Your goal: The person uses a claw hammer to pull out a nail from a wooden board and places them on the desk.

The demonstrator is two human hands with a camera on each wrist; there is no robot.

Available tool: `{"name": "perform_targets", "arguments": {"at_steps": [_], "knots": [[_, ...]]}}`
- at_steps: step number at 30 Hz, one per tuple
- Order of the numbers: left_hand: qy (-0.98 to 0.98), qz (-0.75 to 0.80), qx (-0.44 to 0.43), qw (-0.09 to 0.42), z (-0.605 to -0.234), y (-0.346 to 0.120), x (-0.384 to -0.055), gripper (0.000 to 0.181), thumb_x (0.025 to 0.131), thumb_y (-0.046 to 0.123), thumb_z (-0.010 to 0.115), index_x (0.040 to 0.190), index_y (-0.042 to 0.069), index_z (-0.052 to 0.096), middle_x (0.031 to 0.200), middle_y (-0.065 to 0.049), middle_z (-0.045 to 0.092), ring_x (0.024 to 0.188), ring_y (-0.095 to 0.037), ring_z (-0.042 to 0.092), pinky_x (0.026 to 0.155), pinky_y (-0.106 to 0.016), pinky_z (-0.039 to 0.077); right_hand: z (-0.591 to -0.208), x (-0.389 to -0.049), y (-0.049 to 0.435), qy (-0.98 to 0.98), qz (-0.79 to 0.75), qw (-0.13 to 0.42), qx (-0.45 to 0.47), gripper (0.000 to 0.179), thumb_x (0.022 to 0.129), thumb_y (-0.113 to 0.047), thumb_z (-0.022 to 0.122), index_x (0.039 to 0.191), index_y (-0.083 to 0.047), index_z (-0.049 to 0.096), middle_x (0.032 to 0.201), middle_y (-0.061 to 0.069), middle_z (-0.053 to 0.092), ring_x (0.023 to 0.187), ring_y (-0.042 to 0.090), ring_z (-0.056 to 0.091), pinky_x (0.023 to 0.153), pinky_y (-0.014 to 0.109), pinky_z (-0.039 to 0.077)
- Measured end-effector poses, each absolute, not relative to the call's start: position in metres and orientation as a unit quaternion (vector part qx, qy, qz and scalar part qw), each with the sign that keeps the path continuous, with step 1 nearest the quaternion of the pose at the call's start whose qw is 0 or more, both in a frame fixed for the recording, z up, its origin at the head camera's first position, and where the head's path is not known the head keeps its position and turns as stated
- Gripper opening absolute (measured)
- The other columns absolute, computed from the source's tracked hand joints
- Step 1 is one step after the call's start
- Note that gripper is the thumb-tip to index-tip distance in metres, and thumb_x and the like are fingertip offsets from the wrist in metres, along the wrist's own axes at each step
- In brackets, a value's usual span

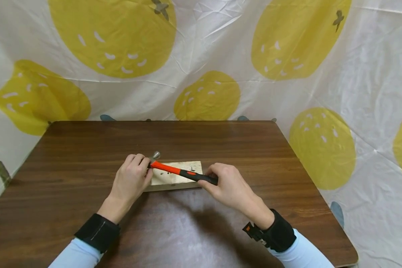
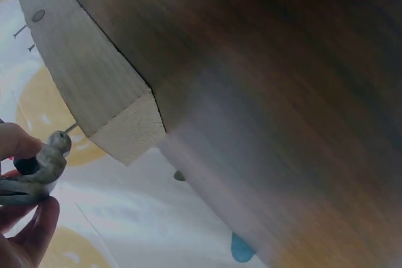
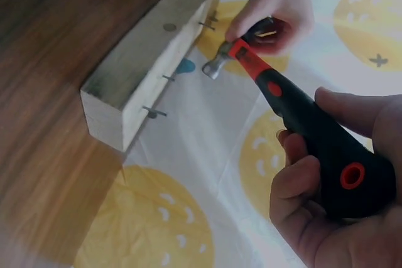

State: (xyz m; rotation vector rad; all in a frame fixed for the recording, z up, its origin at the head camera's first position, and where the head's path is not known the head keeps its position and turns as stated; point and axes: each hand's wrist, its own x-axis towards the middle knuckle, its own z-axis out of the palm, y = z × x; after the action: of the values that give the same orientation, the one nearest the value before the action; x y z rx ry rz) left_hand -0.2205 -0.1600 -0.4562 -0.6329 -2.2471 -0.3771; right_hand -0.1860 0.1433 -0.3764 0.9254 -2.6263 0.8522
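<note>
Plainly, we saw the hammer held up over the block and apart from it. Its long axis ran crosswise in front of the person with a slight slant: in the head view, the head end lay left and higher, the butt right and lower. Its round face pointed toward the far edge of the table. The left hand had its fingers drawn in, thumb and fingertips pinching the metal at the head. The right hand had its fingers bent round the end of the black-and-red grip, thumb pressed along the opposite side.

Below, we found the block lying flat on the table, its length also running left to right, though not quite parallel to the hammer. Several nails stood out of its upper side. Black bands circled both wrists beside pale blue sleeves, and a cloth printed with yellow shapes hung beyond the table.
</note>
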Motion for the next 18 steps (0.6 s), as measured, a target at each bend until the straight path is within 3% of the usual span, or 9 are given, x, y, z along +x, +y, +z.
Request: {"name": "perform_targets", "arguments": {"at_steps": [6,12,18], "knots": [[-0.879,-0.147,-0.243,0.382,-0.459,-0.158,-0.218,0.019,0.073,-0.003,0.076,0.089,-0.008,0.067,0.085,-0.019,0.062,0.075,-0.039,0.057,0.07,-0.047,0.055,-0.367,-0.188,0.145,-0.875,0.338,0.127,0.322,0.012,0.095,-0.022,0.076,0.092,-0.011,0.072,0.074,-0.01,0.066,0.061,0.003,0.058,0.056,0.025,0.049],[-0.88,-0.152,-0.24,0.381,-0.463,-0.158,-0.217,0.022,0.074,-0.001,0.076,0.094,-0.007,0.07,0.086,-0.018,0.062,0.075,-0.039,0.058,0.067,-0.047,0.056,-0.359,-0.19,0.146,-0.854,0.384,0.131,0.326,0.021,0.103,-0.028,0.064,0.095,-0.012,0.074,0.077,-0.009,0.065,0.063,0.007,0.057,0.057,0.027,0.048],[-0.878,-0.158,-0.243,0.381,-0.464,-0.159,-0.218,0.019,0.076,-0.001,0.074,0.093,-0.008,0.069,0.087,-0.017,0.062,0.075,-0.039,0.058,0.069,-0.047,0.055,-0.356,-0.19,0.146,-0.829,0.412,0.161,0.342,0.012,0.101,-0.025,0.069,0.097,-0.014,0.073,0.08,-0.01,0.067,0.064,0.007,0.059,0.057,0.026,0.048]]}}
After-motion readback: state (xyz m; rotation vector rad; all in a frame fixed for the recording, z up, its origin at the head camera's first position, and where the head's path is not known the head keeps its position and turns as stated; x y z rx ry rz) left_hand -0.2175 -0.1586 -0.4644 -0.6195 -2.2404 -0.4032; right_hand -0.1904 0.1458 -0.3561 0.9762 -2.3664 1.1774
